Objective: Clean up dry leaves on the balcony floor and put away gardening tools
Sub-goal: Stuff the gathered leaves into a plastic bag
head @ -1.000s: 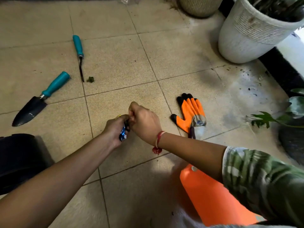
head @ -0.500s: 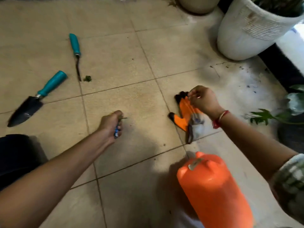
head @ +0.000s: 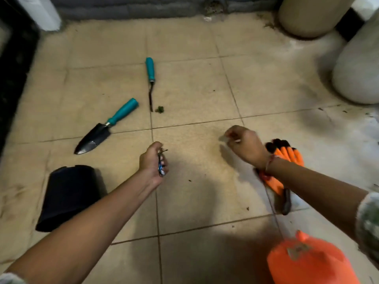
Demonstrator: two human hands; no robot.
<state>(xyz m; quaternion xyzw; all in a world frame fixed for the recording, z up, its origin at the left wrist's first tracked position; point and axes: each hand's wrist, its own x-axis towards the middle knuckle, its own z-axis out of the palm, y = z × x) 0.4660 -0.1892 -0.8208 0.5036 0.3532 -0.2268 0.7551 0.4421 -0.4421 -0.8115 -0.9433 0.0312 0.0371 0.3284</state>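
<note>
My left hand (head: 152,160) hovers over the tiled floor, closed on a small bundle of scraps: a blue-and-white wrapper bit and a dry twig (head: 161,161). My right hand (head: 245,144) is curled, fingertips pinched on something small and pale that is too blurred to name. Orange-and-black gardening gloves (head: 284,158) lie on the floor under my right wrist. A trowel with a teal handle (head: 106,126) and a thin teal-handled weeder (head: 150,83) lie further out to the left. A small green leaf scrap (head: 159,109) sits by the weeder's tip.
A black pot (head: 67,195) lies on its side at the left. An orange container (head: 307,263) is at the bottom right. A white planter (head: 359,70) and a beige planter (head: 311,15) stand at the far right. Small debris specks dot the tiles.
My right hand has left the gloves and moved left over bare tile, pinched. The view tilted up and right, showing the back wall. My left hand still holds the scraps.
</note>
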